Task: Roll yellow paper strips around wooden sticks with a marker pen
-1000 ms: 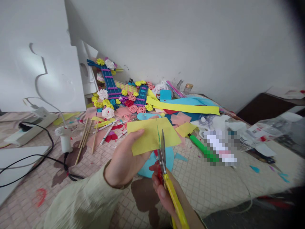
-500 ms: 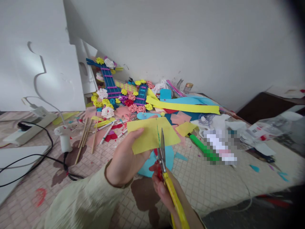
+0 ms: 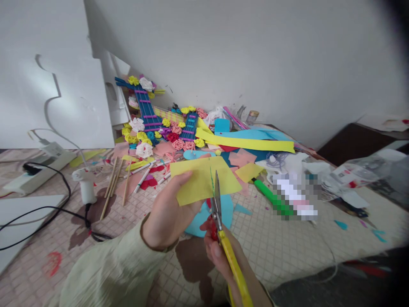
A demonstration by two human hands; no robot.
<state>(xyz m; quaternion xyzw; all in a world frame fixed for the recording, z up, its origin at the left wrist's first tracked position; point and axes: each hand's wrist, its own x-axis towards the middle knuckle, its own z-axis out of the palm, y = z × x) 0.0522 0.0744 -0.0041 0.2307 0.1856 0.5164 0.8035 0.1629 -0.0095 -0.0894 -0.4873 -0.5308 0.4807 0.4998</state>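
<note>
My left hand pinches a yellow sheet of paper by its lower left edge and holds it above the table. A green pen line runs down the sheet's middle. My right hand grips yellow-handled scissors, whose blades reach up into the sheet's lower edge along that line. Under the sheet lies a light blue paper cut-out.
Paper flowers and blue ladder-like pieces pile up at the back by the wall, with long yellow and blue strips. A glue gun with its black cable, wooden sticks, a power strip and a green marker lie around.
The scissor blades have crept slightly up along the green line; both hands and the yellow sheet otherwise hold almost the same place.
</note>
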